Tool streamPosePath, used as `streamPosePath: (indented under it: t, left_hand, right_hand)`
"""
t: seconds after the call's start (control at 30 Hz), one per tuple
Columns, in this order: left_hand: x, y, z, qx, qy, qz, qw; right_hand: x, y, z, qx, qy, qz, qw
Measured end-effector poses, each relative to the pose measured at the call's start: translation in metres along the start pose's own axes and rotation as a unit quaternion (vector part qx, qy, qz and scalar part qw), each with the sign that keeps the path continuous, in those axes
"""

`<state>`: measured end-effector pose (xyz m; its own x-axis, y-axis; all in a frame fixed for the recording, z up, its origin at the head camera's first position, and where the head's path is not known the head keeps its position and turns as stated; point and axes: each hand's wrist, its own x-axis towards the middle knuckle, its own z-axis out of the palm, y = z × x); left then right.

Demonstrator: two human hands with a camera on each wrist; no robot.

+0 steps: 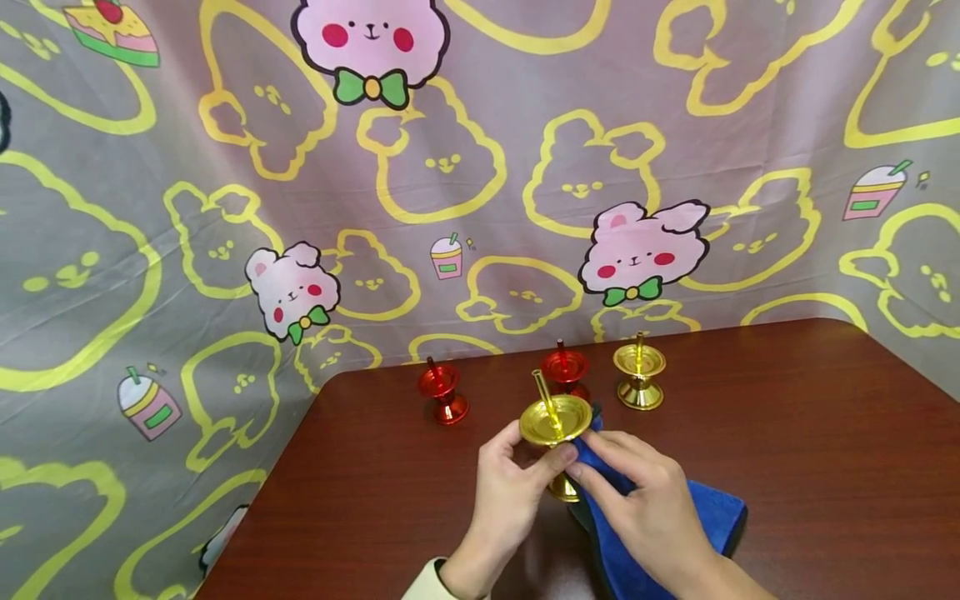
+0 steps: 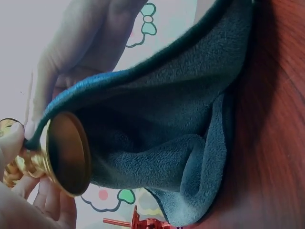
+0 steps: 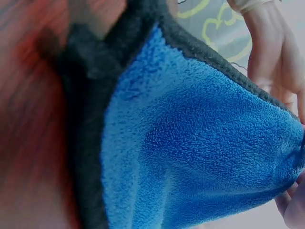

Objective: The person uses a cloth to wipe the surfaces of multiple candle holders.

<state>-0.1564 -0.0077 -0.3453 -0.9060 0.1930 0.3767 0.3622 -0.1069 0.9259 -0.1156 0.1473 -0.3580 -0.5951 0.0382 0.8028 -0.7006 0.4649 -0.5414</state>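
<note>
My left hand [image 1: 504, 487] grips a shiny gold candle holder [image 1: 555, 418] by its stem, a little above the table. The holder has a wide dish with a thin tube rising from its middle, tilted slightly. In the left wrist view its hollow base [image 2: 69, 155] faces the camera. My right hand [image 1: 648, 492] pinches the edge of a blue cloth [image 1: 716, 508] against the holder's stem. That cloth hangs down to the tabletop; its dark-edged blue face [image 3: 205, 129] fills much of the right wrist view. Grey-green underside shows in the left wrist view.
Behind the hands stand a red candle holder [image 1: 450, 408], another red one [image 1: 566, 365] partly hidden, and a second gold one [image 1: 641, 392]. The brown wooden table [image 1: 840, 467] ends at a patterned cloth backdrop [image 1: 517, 183].
</note>
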Motion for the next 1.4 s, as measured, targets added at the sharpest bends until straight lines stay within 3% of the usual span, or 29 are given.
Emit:
streamPosePath:
  t: [0.17, 0.5, 0.67, 0.87, 1.0, 1.23, 1.4]
  left_hand:
    - [0.002, 0.001, -0.005, -0.021, -0.032, -0.010, 0.9992]
    - [0.004, 0.001, -0.018, -0.038, -0.075, -0.025, 0.9962]
    - [0.004, 0.000, -0.023, -0.045, -0.104, -0.025, 0.9932]
    - [0.005, 0.000, -0.025, -0.051, -0.117, -0.021, 0.9916]
    - [0.005, 0.000, -0.025, -0.082, -0.105, -0.045, 0.9901]
    - [0.004, 0.002, -0.021, -0.111, -0.022, -0.077, 0.9906]
    - [0.003, 0.003, -0.022, -0.102, -0.017, -0.071, 0.9921]
  right_hand:
    - [0.003, 0.000, -0.002, 0.048, -0.013, 0.021, 0.999]
    - [0.004, -0.001, -0.009, 0.087, -0.082, 0.145, 0.982]
    - [0.005, 0.001, -0.010, 0.096, -0.105, 0.150, 0.978]
    - [0.008, 0.007, -0.013, 0.113, -0.129, 0.146, 0.974]
    - [0.012, 0.007, -0.016, 0.129, -0.142, 0.149, 0.970]
    - [0.009, 0.001, -0.014, 0.104, -0.113, 0.147, 0.977]
    - [0.007, -0.003, -0.013, 0.085, -0.100, 0.154, 0.979]
